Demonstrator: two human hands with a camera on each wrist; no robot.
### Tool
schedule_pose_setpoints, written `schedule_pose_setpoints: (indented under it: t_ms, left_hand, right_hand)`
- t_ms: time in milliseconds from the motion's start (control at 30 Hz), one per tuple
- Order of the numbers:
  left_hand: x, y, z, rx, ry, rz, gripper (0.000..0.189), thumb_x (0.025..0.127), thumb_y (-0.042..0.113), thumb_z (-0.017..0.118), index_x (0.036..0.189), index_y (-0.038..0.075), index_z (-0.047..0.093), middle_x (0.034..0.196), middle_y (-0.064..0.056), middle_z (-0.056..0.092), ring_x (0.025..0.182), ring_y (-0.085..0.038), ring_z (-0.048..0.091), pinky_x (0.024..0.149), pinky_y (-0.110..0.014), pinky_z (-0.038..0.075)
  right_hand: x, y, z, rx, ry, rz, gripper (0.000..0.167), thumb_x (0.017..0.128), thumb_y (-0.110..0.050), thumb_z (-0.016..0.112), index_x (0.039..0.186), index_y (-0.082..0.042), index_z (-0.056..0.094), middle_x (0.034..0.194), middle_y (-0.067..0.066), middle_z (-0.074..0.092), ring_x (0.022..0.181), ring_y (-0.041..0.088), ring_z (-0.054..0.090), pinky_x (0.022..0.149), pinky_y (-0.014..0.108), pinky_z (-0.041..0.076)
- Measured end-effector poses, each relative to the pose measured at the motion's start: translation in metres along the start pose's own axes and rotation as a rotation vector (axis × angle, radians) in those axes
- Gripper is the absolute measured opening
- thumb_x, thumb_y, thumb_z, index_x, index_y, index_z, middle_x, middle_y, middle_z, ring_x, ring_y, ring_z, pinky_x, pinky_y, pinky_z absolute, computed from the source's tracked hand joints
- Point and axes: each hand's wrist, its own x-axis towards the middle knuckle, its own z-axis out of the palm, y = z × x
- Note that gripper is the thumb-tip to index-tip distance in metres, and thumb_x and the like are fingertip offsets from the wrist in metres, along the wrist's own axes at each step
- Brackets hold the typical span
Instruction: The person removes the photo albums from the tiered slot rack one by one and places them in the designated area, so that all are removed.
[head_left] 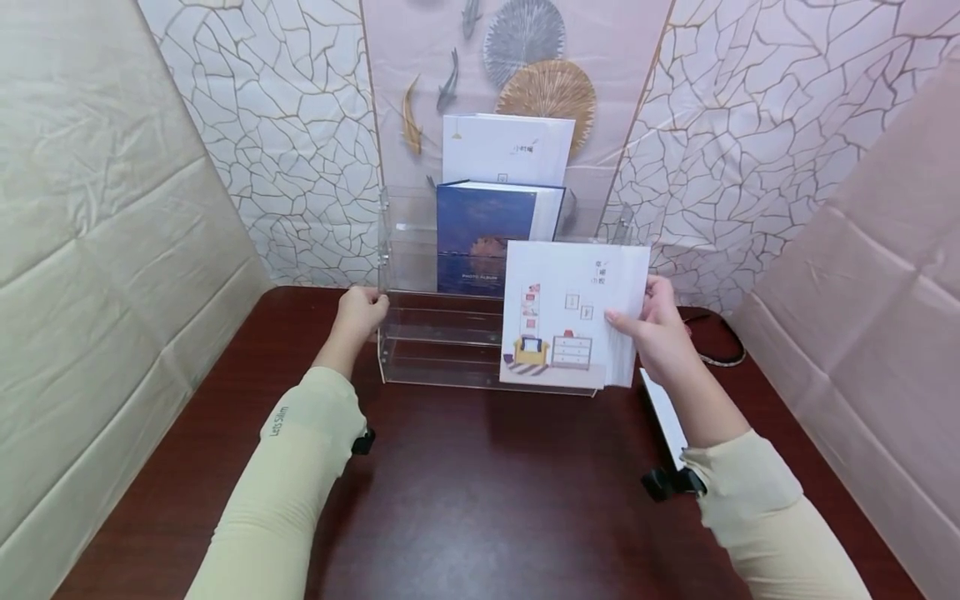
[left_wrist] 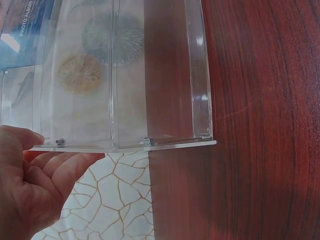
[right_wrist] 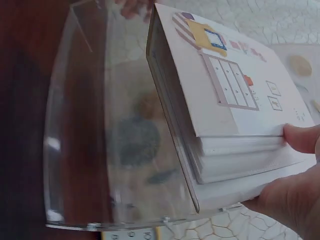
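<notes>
My right hand (head_left: 658,329) grips a thick white photo album (head_left: 553,287) by its right edge, thumb on the front cover and fingers behind. The cover shows a yellow armchair and a chest of drawers. In the head view this album overlaps the front right of a clear acrylic tiered rack (head_left: 442,335). My left hand (head_left: 360,312) pinches the rack's left side panel, thumb on the inner face, as the left wrist view shows. In the rack's upper tiers stand a dark blue photo album (head_left: 480,221) and, behind it, another white album (head_left: 498,150).
To the right of the rack, a flat white-topped object (head_left: 663,412) lies partly behind my right forearm. A dark cord (head_left: 731,354) curls near the table's back right corner. Patterned cloth (head_left: 300,125) hangs behind the dark red wooden table (head_left: 480,500), with padded beige panels on both sides.
</notes>
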Motion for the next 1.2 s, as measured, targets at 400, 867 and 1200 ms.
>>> schedule_pose_setpoints:
  t_ms: [400, 867, 1200]
  left_hand:
    - [-0.001, -0.002, 0.0, -0.008, -0.005, -0.017, 0.038, 0.095, 0.016, 0.043, 0.124, -0.002, 0.059, 0.113, -0.022, 0.056, 0.085, -0.032, 0.06, 0.063, -0.043, 0.06]
    - [0.0, 0.001, -0.001, 0.005, -0.01, -0.027, 0.041, 0.097, 0.018, 0.043, 0.131, -0.004, 0.051, 0.127, -0.023, 0.051, 0.094, -0.034, 0.06, 0.062, -0.042, 0.06]
    - [-0.002, 0.0, 0.002, -0.009, 0.0, -0.023, 0.04, 0.096, 0.017, 0.043, 0.13, -0.002, 0.053, 0.122, -0.022, 0.054, 0.091, -0.034, 0.061, 0.056, -0.036, 0.06]
  right_hand:
    - [-0.06, 0.044, -0.007, -0.041, -0.043, 0.347, 0.048, 0.094, 0.005, 0.047, 0.127, -0.001, 0.013, 0.114, 0.018, 0.05, 0.086, 0.01, 0.061, 0.074, 0.023, 0.054]
    - [-0.091, 0.098, -0.021, -0.191, -0.067, 0.636, 0.056, 0.091, 0.001, 0.052, 0.129, 0.011, 0.013, 0.127, 0.028, 0.031, 0.115, 0.034, 0.037, 0.093, 0.035, 0.038]
    - [-0.092, 0.105, -0.023, -0.422, -0.044, 0.673, 0.063, 0.092, -0.009, 0.056, 0.132, 0.019, 0.016, 0.125, 0.033, 0.034, 0.108, 0.035, 0.044, 0.092, 0.045, 0.044]
